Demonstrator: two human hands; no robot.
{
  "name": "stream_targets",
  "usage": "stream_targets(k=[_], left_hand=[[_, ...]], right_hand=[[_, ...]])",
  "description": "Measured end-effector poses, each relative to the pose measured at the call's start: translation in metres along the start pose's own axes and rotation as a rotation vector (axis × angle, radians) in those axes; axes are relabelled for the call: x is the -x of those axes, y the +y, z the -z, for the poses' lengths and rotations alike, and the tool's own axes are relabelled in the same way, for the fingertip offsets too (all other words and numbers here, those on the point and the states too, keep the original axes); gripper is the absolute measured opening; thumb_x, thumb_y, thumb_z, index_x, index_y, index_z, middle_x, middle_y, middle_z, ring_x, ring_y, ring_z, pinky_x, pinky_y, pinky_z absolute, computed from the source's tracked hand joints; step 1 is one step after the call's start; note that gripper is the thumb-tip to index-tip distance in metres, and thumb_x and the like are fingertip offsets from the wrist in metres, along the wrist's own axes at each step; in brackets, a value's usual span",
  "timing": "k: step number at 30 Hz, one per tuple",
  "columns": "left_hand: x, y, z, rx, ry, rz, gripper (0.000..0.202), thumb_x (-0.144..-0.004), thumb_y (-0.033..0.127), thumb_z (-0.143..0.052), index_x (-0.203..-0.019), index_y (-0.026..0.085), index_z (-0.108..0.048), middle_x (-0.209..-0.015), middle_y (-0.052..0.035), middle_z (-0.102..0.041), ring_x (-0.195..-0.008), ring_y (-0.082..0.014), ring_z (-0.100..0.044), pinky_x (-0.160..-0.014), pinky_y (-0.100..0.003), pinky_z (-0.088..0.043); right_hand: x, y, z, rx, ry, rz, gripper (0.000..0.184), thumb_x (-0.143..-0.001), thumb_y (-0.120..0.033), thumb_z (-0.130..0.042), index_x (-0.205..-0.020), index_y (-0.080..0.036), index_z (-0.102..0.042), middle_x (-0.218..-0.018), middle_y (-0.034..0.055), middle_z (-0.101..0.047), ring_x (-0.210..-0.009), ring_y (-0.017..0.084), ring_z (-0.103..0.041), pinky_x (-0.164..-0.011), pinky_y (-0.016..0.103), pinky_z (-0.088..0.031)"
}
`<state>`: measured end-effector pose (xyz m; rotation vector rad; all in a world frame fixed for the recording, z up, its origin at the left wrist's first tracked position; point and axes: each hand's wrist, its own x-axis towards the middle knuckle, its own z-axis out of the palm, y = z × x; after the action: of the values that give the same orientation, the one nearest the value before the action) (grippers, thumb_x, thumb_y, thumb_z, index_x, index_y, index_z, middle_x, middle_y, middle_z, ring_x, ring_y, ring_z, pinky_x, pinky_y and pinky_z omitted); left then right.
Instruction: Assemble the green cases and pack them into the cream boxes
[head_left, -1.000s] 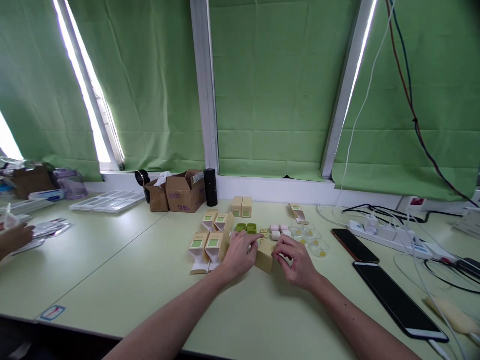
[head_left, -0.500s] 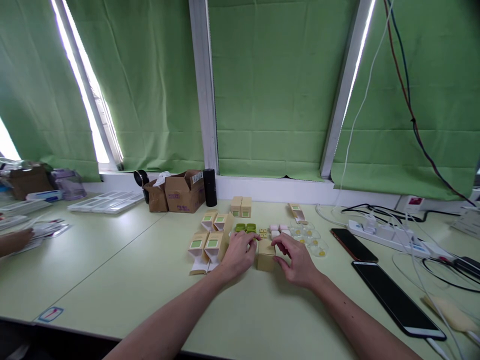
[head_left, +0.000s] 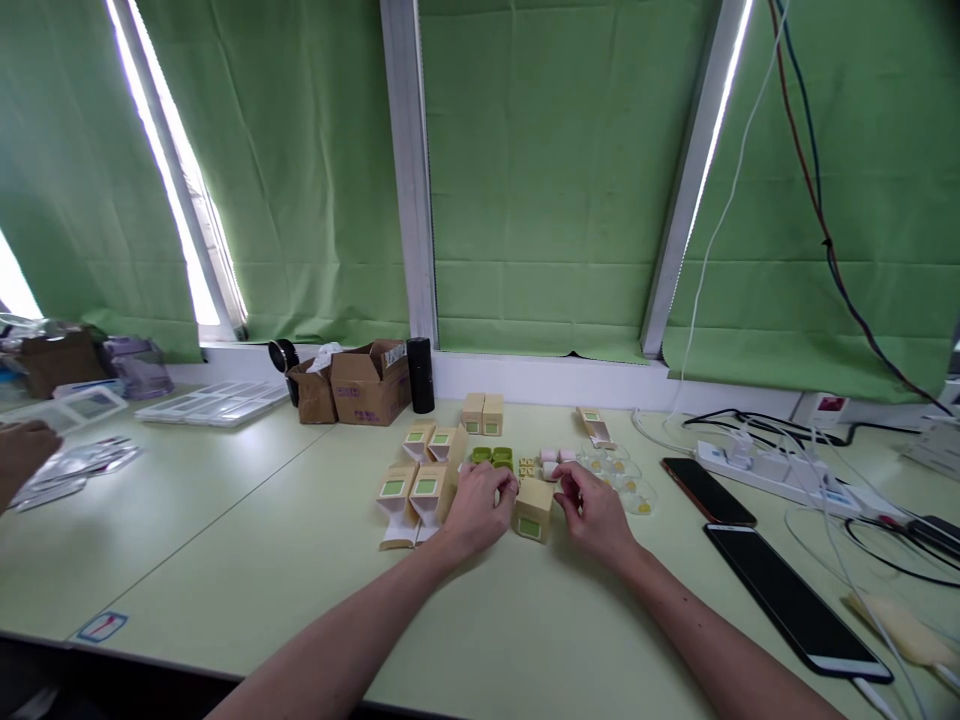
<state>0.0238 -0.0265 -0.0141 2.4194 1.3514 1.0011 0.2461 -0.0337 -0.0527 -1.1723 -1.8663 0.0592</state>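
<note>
A small tan carton with a green label [head_left: 532, 510] sits on the pale green table [head_left: 247, 540] between my two hands. My left hand [head_left: 480, 505] curls against its left side, fingers bent on its upper edge. My right hand [head_left: 596, 510] pinches the carton's right top corner. Several open tan cartons [head_left: 420, 475] with green labels stand just left of my left hand. Green caps [head_left: 491, 456], small white blocks [head_left: 556, 459] and clear round lids with yellow dots [head_left: 622, 478] lie behind the carton.
Two closed cartons [head_left: 484, 412], a black cylinder [head_left: 421, 374] and brown cardboard boxes [head_left: 360, 383] stand near the window sill. Two phones [head_left: 757, 545], a power strip [head_left: 780, 470] and cables lie at right. Another person's hand [head_left: 19, 455] works at far left beside trays [head_left: 214, 400].
The carton has been turned so its green label faces me. Both my hands shifted slightly on it. The other person's hand at far left moved up with a white tray.
</note>
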Motion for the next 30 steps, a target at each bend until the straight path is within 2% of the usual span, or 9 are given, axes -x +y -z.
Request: stream_targets(k=[6,10,16,23,27,30], left_hand=[[0.0,0.003,0.003,-0.023,0.039,0.022,0.024,-0.095,0.017,-0.048,-0.076,0.021,-0.064,-0.084,-0.0036,-0.076,-0.087,-0.0233,-0.066,-0.089,-0.04,-0.041],[0.0,0.002,0.003,-0.05,0.035,0.036,0.025,-0.094,0.016,-0.05,-0.074,0.021,-0.064,-0.082,-0.0036,-0.076,-0.087,-0.0235,-0.067,-0.089,-0.04,-0.041],[-0.001,0.002,0.002,-0.072,0.049,0.036,0.025,-0.094,0.016,-0.051,-0.074,0.021,-0.064,-0.081,-0.004,-0.075,-0.086,-0.0234,-0.067,-0.086,-0.039,-0.04],[0.0,0.001,0.001,-0.091,0.063,0.037,0.025,-0.095,0.018,-0.05,-0.074,0.021,-0.063,-0.08,-0.0048,-0.074,-0.084,-0.0236,-0.065,-0.085,-0.04,-0.041],[0.001,0.002,0.003,-0.087,0.079,0.021,0.024,-0.097,0.021,-0.05,-0.079,0.021,-0.065,-0.081,-0.0058,-0.073,-0.087,-0.0257,-0.064,-0.086,-0.042,-0.042],[0.003,0.007,0.008,-0.038,0.056,-0.048,0.016,-0.095,0.023,-0.053,-0.097,0.022,-0.069,-0.096,-0.0068,-0.076,-0.101,-0.0285,-0.064,-0.094,-0.045,-0.044]], right_hand=[[-0.001,0.001,0.0,0.056,0.03,-0.05,0.021,-0.087,-0.017,-0.054,-0.106,-0.025,-0.06,-0.079,-0.0015,-0.066,-0.065,0.018,-0.06,-0.061,0.027,-0.041],[-0.001,0.0,0.001,0.077,0.018,-0.053,0.021,-0.087,-0.017,-0.052,-0.105,-0.024,-0.059,-0.077,-0.0017,-0.065,-0.064,0.018,-0.06,-0.061,0.028,-0.04],[-0.001,-0.007,0.005,0.04,0.036,-0.025,0.02,-0.088,-0.018,-0.053,-0.106,-0.024,-0.058,-0.077,-0.0015,-0.064,-0.063,0.017,-0.058,-0.061,0.028,-0.041],[0.0,-0.019,0.011,-0.029,0.044,0.078,0.012,-0.091,-0.02,-0.057,-0.102,-0.024,-0.056,-0.09,0.0016,-0.066,-0.07,0.017,-0.06,-0.061,0.027,-0.043],[0.001,-0.023,0.013,-0.043,0.031,0.133,0.012,-0.093,-0.022,-0.06,-0.104,-0.024,-0.056,-0.099,0.0032,-0.067,-0.071,0.016,-0.059,-0.063,0.029,-0.045],[0.001,-0.024,0.013,-0.068,0.064,0.153,0.007,-0.095,-0.022,-0.058,-0.102,-0.024,-0.055,-0.099,0.004,-0.066,-0.069,0.016,-0.058,-0.062,0.029,-0.044]])
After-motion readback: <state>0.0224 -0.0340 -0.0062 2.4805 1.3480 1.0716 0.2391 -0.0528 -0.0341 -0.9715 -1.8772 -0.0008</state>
